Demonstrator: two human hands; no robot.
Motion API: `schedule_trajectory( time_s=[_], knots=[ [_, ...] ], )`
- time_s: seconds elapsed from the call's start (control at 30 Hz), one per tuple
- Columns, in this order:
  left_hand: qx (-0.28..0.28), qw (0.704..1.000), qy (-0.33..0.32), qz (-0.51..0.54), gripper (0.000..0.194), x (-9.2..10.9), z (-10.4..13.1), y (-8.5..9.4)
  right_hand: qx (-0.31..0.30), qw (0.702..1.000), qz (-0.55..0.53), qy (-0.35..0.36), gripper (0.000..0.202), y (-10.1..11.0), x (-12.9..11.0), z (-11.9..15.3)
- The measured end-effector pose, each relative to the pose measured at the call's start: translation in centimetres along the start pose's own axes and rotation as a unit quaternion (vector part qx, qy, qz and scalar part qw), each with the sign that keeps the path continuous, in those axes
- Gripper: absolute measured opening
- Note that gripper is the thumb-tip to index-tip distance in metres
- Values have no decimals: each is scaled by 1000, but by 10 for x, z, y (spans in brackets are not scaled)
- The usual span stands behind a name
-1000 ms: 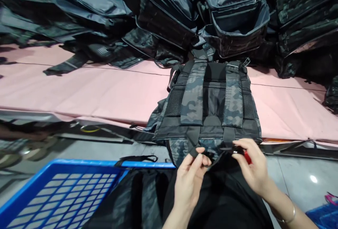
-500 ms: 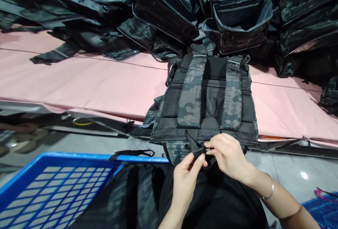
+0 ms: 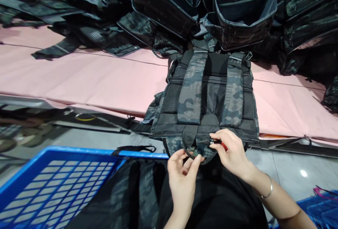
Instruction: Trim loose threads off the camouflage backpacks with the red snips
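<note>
A grey-and-black camouflage backpack [image 3: 191,91] lies with its shoulder straps facing up, its near end hanging over the table edge. My left hand [image 3: 183,172] is at that end, thumb and fingers closed on a black webbing strap [image 3: 190,135] that curves down from the backpack. To its right, my right hand [image 3: 231,153] pinches a small black-and-red object [image 3: 224,146] with shiny dots at its tip. Fingers cover most of that object, so its kind is unclear. The two hands are a short way apart.
Several dark camouflage bags [image 3: 243,14] are piled along the back of the pink-covered table [image 3: 105,77]. A blue plastic basket [image 3: 50,153] stands at lower left, with a camouflage bag [image 3: 124,190] beside my lap. Another blue basket [image 3: 319,208] shows at lower right.
My hands have drawn apart: the right moved slightly up and right with the small object, the left slightly left. The black strap now shows as a loop between them.
</note>
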State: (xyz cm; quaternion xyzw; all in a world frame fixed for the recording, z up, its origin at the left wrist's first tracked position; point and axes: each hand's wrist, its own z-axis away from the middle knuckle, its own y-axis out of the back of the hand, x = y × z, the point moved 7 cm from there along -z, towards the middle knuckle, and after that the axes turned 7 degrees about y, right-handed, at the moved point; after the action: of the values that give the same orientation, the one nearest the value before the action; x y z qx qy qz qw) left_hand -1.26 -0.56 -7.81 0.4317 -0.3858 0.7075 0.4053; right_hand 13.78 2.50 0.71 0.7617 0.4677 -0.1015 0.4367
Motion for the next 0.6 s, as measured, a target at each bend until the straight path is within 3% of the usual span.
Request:
schedule_trajectory(
  time_s=[0.1, 0.23, 0.33, 0.6],
  knots=[
    [3, 1000, 12, -12, 50, -3, 1, 5, 1, 1000, -1, -9, 16, 2, 2, 3],
    [-102, 991, 86, -22, 43, -6, -3, 4, 2, 999, -27, -17, 16, 3, 3, 4],
    [-156, 979, 128, 33, 37, 1, -6, 1, -8, 998, -58, -33, 14, 3, 5, 3],
    [-171, 971, 137, 98, 32, 5, -7, -7, -43, 998, -38, -10, 10, 3, 0, 6]
  ],
)
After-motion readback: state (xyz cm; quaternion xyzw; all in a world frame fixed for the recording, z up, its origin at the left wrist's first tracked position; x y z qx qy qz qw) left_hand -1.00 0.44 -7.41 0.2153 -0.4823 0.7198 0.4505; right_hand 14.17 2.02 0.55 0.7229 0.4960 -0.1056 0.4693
